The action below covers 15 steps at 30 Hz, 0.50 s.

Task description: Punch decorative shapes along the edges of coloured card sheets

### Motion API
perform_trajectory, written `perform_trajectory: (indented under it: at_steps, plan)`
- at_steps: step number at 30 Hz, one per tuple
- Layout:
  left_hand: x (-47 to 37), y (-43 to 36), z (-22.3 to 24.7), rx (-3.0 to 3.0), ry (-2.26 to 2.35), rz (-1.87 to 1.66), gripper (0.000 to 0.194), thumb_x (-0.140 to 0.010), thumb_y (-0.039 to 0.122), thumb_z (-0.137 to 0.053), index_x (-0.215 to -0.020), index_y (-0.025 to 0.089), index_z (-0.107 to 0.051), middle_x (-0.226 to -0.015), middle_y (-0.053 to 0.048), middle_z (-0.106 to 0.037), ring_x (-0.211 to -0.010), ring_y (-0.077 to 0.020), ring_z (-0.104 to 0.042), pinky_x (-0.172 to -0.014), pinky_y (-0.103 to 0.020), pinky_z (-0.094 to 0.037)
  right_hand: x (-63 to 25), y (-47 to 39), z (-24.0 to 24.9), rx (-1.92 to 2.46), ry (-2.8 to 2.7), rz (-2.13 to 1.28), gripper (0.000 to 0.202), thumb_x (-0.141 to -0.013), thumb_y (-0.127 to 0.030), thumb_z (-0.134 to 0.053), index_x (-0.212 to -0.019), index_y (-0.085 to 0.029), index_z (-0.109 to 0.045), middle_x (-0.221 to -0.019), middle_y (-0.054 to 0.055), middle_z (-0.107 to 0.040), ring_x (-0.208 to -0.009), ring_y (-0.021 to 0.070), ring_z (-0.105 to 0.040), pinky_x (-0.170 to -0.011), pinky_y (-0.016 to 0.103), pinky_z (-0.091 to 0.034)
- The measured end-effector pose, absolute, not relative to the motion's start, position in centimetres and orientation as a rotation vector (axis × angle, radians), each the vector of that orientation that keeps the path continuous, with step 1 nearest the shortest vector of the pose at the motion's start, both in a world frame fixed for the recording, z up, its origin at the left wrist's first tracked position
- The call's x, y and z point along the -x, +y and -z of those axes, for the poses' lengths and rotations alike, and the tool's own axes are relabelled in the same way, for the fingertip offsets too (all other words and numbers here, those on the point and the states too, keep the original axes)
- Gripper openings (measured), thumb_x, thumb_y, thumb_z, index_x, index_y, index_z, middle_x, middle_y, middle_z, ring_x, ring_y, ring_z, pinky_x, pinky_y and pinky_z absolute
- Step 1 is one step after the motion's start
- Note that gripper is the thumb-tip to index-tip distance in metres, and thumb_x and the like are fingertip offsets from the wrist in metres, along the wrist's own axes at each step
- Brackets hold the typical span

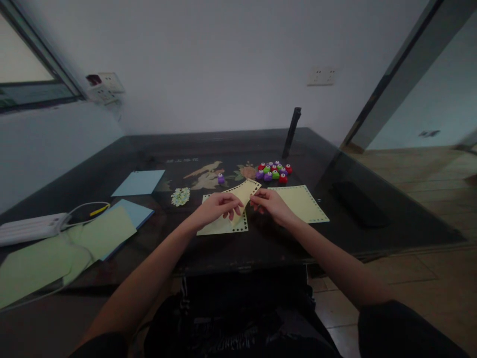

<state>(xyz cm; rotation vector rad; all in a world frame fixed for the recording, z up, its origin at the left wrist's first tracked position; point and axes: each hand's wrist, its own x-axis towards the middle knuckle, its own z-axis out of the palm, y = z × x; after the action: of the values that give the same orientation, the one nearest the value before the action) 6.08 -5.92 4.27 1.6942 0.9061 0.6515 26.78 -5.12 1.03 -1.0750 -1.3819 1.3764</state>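
A pale yellow sheet of paper [214, 226] with small dark shapes along its edges is in front of me on the dark table, and a strip of yellow paper [246, 188] with a similar border rises between my hands. Whether the two are one folded sheet, I cannot tell. My left hand [223, 205] has its fingers curled together on the yellow paper. With thumb and fingers pinched, my right hand [270, 204] holds the right edge of the raised part. Just left of the sheet lies a heap of tiny paper cut-outs [181, 197]. One purple craft punch [221, 178] stands behind my left hand.
Several red, green and purple craft punches [274, 171] cluster behind my right hand. Another bordered yellow sheet [303, 204] lies to the right, near a dark phone-like object [357, 204]. Blue sheets [138, 183], green sheets [100, 233] and a white power strip [33, 228] occupy the left. A black post [291, 133] stands behind.
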Motion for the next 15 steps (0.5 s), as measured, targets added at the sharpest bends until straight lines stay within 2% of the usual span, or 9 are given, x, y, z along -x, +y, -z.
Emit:
perform_trajectory:
  at_steps: [3,6,15]
  plan:
    - [-6.9,-5.2,-2.4,-1.866,1.076,-0.804,0.019,-0.079,0.027,-0.054,-0.090,0.015,-0.064,-0.079,-0.005,-0.068,-0.061,-0.0119,-0.058,-0.059,-0.024,-0.045,-26.3,-5.4,-0.8,1.124,-1.427,-1.351,0.021,-0.070,-0.036,-0.067,-0.070,-0.017,-0.058,-0.064,0.001,-0.061,-0.049,0.0091,-0.051,-0.040,0.020,-0.033]
    - [-7.6,-5.3,-1.5,-2.032,1.171,-0.834,0.015,-0.078,0.023,-0.054,-0.087,0.016,-0.064,-0.080,-0.004,-0.067,-0.068,-0.0131,-0.058,-0.066,-0.025,-0.046,-26.1,-5.5,-0.5,1.136,-1.482,-1.318,0.018,-0.072,-0.034,-0.064,-0.073,-0.017,-0.057,-0.064,0.001,-0.061,-0.048,0.0089,-0.050,-0.039,0.020,-0.033]
    - [-8.0,-5.9,-1.5,-2.111,1.204,-0.841,0.011,-0.080,0.023,-0.055,-0.080,0.015,-0.064,-0.073,-0.002,-0.066,-0.065,-0.0126,-0.058,-0.062,-0.024,-0.045,-25.9,-6.0,-1.0,1.159,-1.697,-1.211,0.019,-0.076,-0.034,-0.058,-0.078,-0.015,-0.057,-0.062,0.000,-0.057,-0.047,0.0098,-0.049,-0.039,0.020,-0.033]
